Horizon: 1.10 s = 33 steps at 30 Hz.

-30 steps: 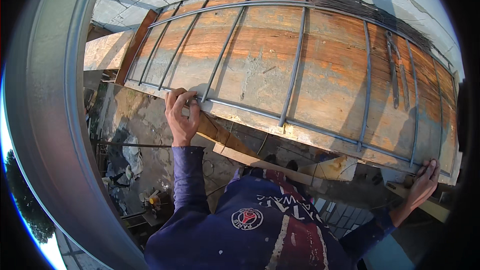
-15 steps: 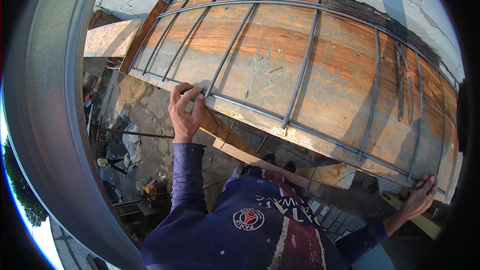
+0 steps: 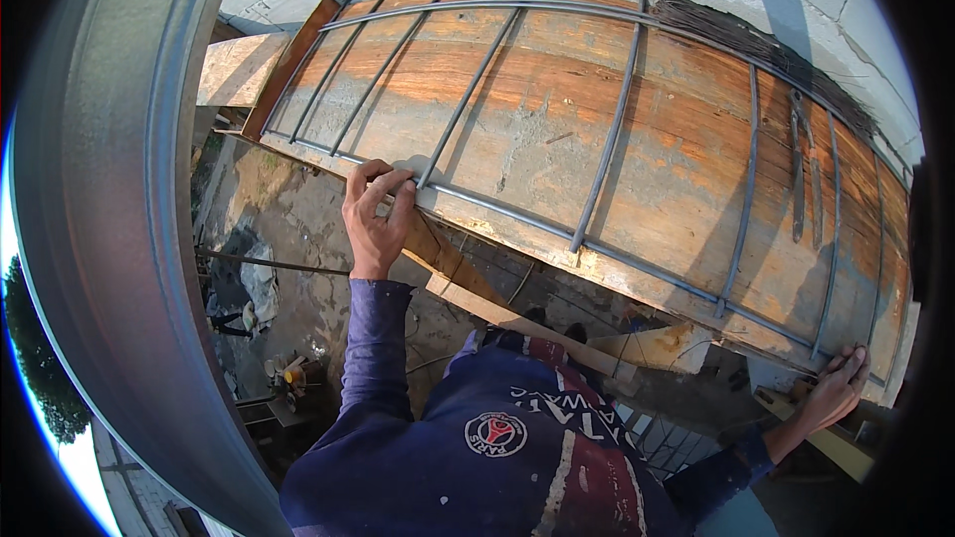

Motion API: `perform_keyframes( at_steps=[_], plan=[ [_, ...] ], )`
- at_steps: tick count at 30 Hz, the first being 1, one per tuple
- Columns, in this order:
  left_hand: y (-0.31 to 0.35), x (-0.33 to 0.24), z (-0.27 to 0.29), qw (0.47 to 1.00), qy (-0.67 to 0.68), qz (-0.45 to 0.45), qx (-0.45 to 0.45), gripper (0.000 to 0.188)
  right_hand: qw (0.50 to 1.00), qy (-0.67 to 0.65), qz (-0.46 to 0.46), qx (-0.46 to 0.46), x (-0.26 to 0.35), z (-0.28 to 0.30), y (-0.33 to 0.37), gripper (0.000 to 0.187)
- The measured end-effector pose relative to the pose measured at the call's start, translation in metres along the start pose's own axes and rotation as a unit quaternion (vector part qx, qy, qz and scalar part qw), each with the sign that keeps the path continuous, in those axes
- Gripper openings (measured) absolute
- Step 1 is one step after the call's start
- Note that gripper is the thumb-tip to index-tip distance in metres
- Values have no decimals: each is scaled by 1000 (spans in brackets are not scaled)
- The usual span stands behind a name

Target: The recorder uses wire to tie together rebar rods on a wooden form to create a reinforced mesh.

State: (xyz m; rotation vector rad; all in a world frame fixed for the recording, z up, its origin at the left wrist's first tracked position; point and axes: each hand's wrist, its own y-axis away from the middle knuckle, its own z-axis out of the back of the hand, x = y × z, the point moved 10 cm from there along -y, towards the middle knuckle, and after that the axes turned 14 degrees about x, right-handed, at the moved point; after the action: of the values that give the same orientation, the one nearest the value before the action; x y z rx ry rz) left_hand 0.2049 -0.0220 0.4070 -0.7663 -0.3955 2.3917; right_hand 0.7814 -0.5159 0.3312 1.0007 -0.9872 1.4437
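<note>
the left hand (image 3: pixel 378 224) was at the near edge of the wooden board (image 3: pixel 676 154), left of the middle. its forearm, in a purple-blue sleeve (image 3: pixel 376 338), pointed almost straight up toward the board. the fingers were bent, and the thumb and pointing finger made a narrow pinch on the near long rod (image 3: pixel 497 207), just beside a spot where one of the cross rods (image 3: pixel 608 144) met it.

the right hand (image 3: pixel 839 393) was far out to the side, close to the board's near right corner. that arm reached out and slanted up. its fingers were curled close together and touched the right part of the same near long rod, but i could not tell if they squeezed it.

the near long rod ran along the near edge of the board, from close to the near left corner to close to the near right corner. the cross rods went from there toward the far edge, with gaps between them, like a ladder. the far long rod (image 3: pixel 587 6) ran along the far edge. some pliers (image 3: pixel 799 169) lay near the right end, between two cross rods. thin dark wires (image 3: pixel 756 50) lay in a bunch by the far right corner.
</note>
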Motion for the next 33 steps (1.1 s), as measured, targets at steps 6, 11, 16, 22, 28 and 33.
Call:
perform_keyframes(
  at_steps=[6, 11, 16, 22, 28, 33],
  plan=[
    [2, 5, 0, 1000, 14, -2, 3, 21, 999, 31, 20, 4, 15, -4, 13, 34],
    [5, -1, 3, 1000, -11, -8, -2, 23, 999, -7, 40, 3, 14, -6, 15, 32],
    [7, -11, 7, 999, -33, -17, -32, 26, 998, -38, 48, 14, 18, -1, 21, 28],
    [7, -104, 23, 976, 14, -122, -178, 14, 976, -158, 130, 74, 56, 6, 68, 24],
    [33, -325, -78, 775, 431, -407, 219, 28, 934, -243, 80, 251, 102, -61, 141, 23],
    [75, -392, -138, 689, 467, -409, 373, 49, 928, -221, 35, 296, 96, -66, 193, 21]
  ],
)
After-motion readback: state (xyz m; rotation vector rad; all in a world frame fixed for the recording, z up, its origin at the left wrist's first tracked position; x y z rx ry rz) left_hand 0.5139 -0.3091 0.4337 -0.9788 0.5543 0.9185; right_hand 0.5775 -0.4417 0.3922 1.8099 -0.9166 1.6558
